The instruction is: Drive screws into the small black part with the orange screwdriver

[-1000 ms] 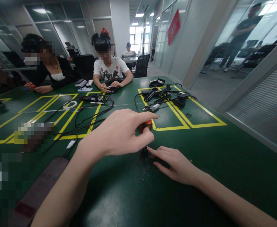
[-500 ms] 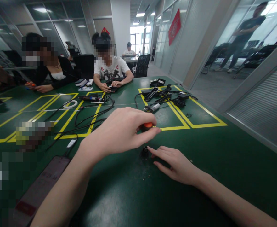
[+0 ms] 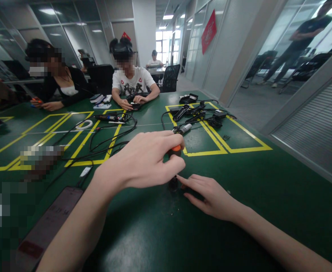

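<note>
My left hand (image 3: 149,158) is closed round the orange-and-black handle of an upright screwdriver (image 3: 176,150), the thumb and index finger gripping it. Its shaft is hidden behind the fingers. Right below stands a small dark cylindrical part (image 3: 172,186) on the green table, partly covered by my left hand. My right hand (image 3: 207,194) rests to the right of this part with its fingers stretched out; the index fingertip reaches the part's upper edge, and the thumb lies apart from it. Tiny pale bits, perhaps screws (image 3: 175,212), lie just in front.
A phone (image 3: 53,223) lies beside my left forearm. Cables and black devices (image 3: 194,113) fill the taped areas ahead, with a small dark pile (image 3: 226,137) at their right. A white ring (image 3: 83,125) lies farther left. Two people sit across the table (image 3: 239,234).
My left thumb and fingers loosened and shifted round the screwdriver handle, then closed on it again, slightly lower. My right hand stayed in place. Behind the glass, a standing person moved right.
</note>
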Demonstrator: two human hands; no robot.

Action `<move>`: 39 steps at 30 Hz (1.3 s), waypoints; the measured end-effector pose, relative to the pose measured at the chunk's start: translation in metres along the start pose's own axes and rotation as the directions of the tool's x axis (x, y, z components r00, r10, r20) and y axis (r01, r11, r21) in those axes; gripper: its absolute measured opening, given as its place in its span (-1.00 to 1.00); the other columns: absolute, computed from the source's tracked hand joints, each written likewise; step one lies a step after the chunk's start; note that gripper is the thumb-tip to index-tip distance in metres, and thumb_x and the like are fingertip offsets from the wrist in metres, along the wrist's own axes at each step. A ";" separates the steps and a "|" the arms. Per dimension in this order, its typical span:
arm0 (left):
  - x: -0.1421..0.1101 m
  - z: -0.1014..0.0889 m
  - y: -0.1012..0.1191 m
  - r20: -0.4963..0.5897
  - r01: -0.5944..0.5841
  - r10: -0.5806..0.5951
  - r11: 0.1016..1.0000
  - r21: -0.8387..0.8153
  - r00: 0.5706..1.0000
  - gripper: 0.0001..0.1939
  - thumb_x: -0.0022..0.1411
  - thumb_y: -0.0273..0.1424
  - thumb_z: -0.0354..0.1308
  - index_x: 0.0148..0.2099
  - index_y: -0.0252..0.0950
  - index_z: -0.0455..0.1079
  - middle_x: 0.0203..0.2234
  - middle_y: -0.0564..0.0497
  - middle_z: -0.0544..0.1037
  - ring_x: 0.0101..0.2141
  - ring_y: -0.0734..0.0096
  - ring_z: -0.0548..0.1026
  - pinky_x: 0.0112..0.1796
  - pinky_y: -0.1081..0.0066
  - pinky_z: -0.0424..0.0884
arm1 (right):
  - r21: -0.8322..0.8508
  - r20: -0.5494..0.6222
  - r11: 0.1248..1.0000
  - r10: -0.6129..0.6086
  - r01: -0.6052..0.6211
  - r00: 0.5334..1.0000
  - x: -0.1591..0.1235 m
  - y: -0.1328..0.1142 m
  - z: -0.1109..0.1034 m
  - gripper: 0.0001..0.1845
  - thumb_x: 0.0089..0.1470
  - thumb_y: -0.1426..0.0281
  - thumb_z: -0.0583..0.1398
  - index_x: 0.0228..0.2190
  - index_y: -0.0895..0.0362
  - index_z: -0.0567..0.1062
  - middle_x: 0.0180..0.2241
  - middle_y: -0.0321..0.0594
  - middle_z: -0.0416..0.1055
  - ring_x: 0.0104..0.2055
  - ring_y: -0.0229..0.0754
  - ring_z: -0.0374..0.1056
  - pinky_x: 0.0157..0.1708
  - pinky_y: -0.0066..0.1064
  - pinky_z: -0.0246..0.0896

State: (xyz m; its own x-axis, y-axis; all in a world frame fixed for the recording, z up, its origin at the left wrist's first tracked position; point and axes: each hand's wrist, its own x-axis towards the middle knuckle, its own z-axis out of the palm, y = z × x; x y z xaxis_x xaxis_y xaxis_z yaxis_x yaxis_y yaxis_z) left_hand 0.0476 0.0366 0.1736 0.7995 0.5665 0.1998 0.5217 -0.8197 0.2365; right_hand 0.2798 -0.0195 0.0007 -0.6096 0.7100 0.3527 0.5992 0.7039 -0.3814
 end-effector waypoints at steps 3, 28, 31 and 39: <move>0.000 0.001 -0.001 -0.046 -0.035 0.035 0.999 0.011 0.998 -0.61 0.29 -0.43 -0.04 0.02 -0.29 0.55 -0.17 -0.06 0.58 -0.28 0.28 0.52 -0.27 0.33 0.36 | 0.000 -0.002 1.000 0.005 -0.005 1.000 0.000 0.000 0.000 -0.41 0.34 0.47 0.12 0.35 0.11 0.25 -0.14 -0.08 0.61 -0.17 -0.07 0.52 -0.23 -0.28 0.47; 0.001 0.001 0.000 -0.047 -0.006 0.007 1.000 0.022 0.999 -0.68 0.26 -0.41 0.00 -0.13 -0.26 0.58 -0.48 0.02 0.58 -0.48 0.36 0.47 -0.41 0.39 0.24 | 0.004 -0.008 1.000 -0.002 0.002 1.000 0.000 0.001 0.000 -0.41 0.33 0.47 0.12 0.35 0.10 0.26 -0.16 -0.08 0.60 -0.18 -0.08 0.52 -0.23 -0.28 0.47; 0.001 0.002 0.000 -0.075 -0.004 0.007 0.999 0.035 0.997 -0.69 0.26 -0.38 0.04 -0.12 -0.25 0.61 -0.56 0.06 0.54 -0.57 0.41 0.41 -0.46 0.41 0.18 | 0.008 -0.008 1.000 0.002 -0.002 1.000 -0.001 0.001 0.001 -0.41 0.34 0.47 0.12 0.35 0.11 0.25 -0.14 -0.08 0.60 -0.16 -0.07 0.53 -0.22 -0.27 0.47; 0.002 0.003 -0.003 -0.140 -0.004 0.011 0.999 0.051 0.990 -0.65 0.36 -0.19 0.13 -0.40 -0.28 0.51 -0.63 0.07 0.43 -0.60 0.47 0.30 -0.48 0.40 0.09 | 0.005 -0.009 1.000 -0.001 0.001 1.000 0.000 0.000 0.000 -0.40 0.32 0.48 0.13 0.35 0.10 0.27 -0.14 -0.09 0.60 -0.17 -0.07 0.53 -0.23 -0.28 0.48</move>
State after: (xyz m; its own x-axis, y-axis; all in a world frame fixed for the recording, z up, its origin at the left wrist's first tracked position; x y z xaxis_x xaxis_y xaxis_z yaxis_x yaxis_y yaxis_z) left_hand 0.0484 0.0404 0.1704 0.7556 0.5639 0.3334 0.5332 -0.8250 0.1870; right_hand 0.2802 -0.0198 0.0010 -0.6057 0.7091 0.3610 0.5957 0.7049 -0.3852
